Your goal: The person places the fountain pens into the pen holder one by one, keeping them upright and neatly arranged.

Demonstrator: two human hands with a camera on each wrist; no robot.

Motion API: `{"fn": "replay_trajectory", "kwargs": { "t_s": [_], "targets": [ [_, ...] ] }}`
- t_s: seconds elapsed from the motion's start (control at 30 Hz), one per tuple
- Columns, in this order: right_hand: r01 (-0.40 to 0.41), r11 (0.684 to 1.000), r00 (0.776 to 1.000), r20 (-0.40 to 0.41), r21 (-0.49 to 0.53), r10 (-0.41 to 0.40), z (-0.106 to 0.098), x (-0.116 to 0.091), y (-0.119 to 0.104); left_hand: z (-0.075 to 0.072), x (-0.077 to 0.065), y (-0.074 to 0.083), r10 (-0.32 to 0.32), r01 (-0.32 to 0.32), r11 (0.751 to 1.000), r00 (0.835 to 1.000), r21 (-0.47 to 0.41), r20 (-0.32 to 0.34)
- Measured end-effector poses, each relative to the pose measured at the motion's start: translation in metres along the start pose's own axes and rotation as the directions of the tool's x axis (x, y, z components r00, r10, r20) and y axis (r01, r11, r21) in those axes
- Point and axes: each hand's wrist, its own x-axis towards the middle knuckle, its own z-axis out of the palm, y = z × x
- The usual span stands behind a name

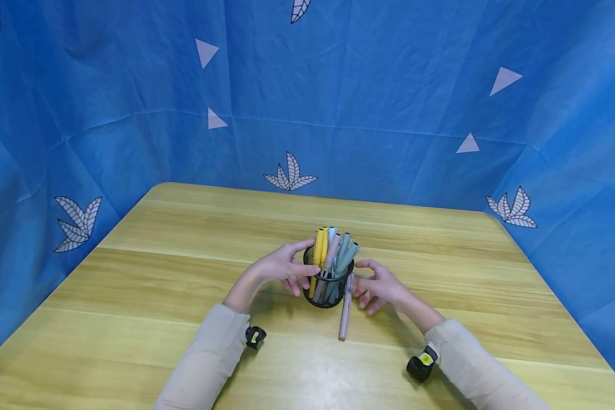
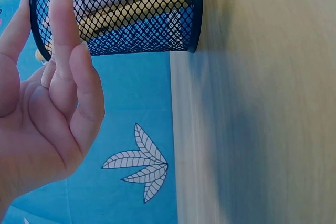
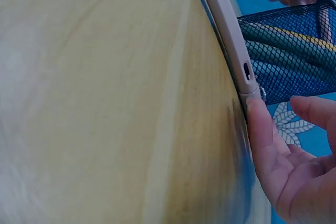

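Note:
A black mesh pen holder point(image 1: 322, 293) stands upright on the table. Yellow, pink, grey-green and pale blue pens point(image 1: 333, 250) fill it. My left hand point(image 1: 283, 265) holds the holder's left side, thumb at the front of the rim and index finger toward the back. In the left wrist view, other fingers point(image 2: 65, 40) extend beside the mesh point(image 2: 136, 14). A pinkish-mauve pen point(image 1: 345, 313) lies on the table just right of the holder. My right hand point(image 1: 381, 287) is beside it, and one fingertip point(image 3: 257, 114) touches the pen's end point(image 3: 231, 35) in the right wrist view.
The wooden table point(image 1: 133, 285) reaches back to a blue curtain point(image 1: 389, 85) printed with white leaves and triangles, which also hangs at both sides. Each forearm wears a small black device point(image 1: 420, 367) over its light sleeve.

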Motion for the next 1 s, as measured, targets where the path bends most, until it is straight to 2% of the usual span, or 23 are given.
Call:
{"fn": "replay_trajectory", "kwargs": {
  "t_s": [0.33,1.0],
  "targets": [
    [-0.067,0.998,0.994,0.087,0.013,0.066,0.0005,0.0025,0.0021,-0.0004,0.0011,-0.0013,0.010,-0.010,1.000,1.000,0.005,0.000],
    [-0.141,0.990,0.983,0.120,0.020,0.138,0.0061,0.0082,0.0077,-0.0006,0.0008,-0.0007,0.006,-0.006,1.000,1.000,0.016,-0.003]
  ]
}}
